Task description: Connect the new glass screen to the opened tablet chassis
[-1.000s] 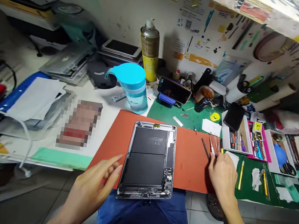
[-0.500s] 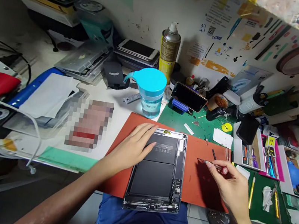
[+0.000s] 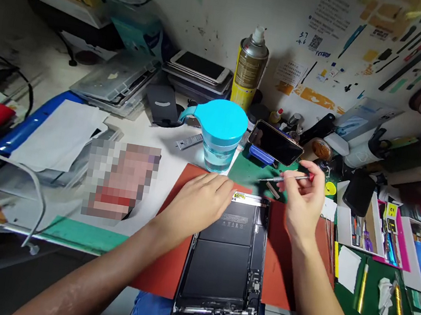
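Observation:
An opened tablet (image 3: pixel 223 266) lies on an orange mat (image 3: pixel 281 267), its black battery cells showing and its near end hanging over the table edge above my lap. My left hand (image 3: pixel 197 206) rests flat on the tablet's top left corner, fingers stretched out. My right hand (image 3: pixel 302 204) is raised above the tablet's top right corner and pinches a thin screwdriver (image 3: pixel 285 178) with a red cap. The screwdriver's tip points left, over the green mat.
A turquoise-lidded jug (image 3: pixel 220 135) stands just beyond the mat, with a spray can (image 3: pixel 249 68) and a propped phone (image 3: pixel 276 142) behind it. Tool trays (image 3: pixel 379 227) and tweezers sit on the green cutting mat (image 3: pixel 372 295) at right. Papers, cables and stacked devices crowd the left.
My right hand picked the screwdriver from the tools at right and carried it up and left over the tablet's top. My left hand moved from the near left edge onto the top left corner.

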